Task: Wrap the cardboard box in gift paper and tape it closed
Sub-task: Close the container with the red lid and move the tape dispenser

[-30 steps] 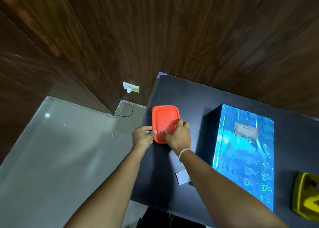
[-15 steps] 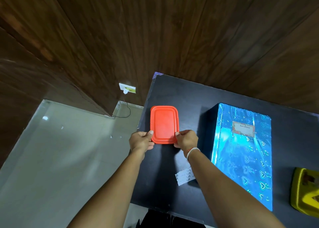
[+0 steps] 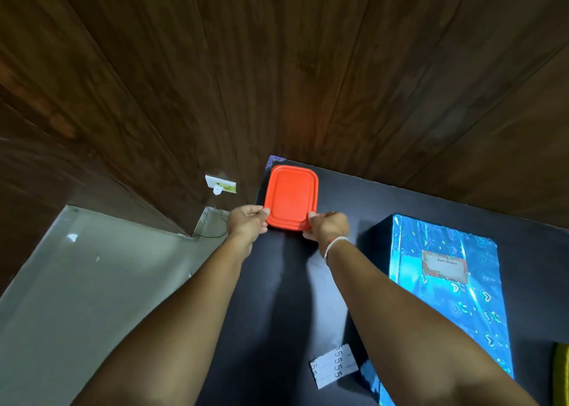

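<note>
A box wrapped in shiny blue heart-patterned gift paper (image 3: 443,295) lies on the black table (image 3: 354,208) at the right, with a small "Best Wishes" label (image 3: 445,269) on top. At the table's far left corner is a red rectangular plastic container (image 3: 291,197). My left hand (image 3: 248,222) grips its near left corner, thumb on the lid. My right hand (image 3: 328,227) grips its near right corner. Both hands are away from the wrapped box.
A white printed paper slip (image 3: 334,365) lies on the table near the front. A yellow object (image 3: 560,375) shows at the right edge. Left of the table is pale floor (image 3: 77,298), with a wall socket (image 3: 220,184) and cable on the wood-panelled wall.
Both hands have pushed the red container away, toward the table's far left corner. My right hand moved from on top of the lid to its near right corner.
</note>
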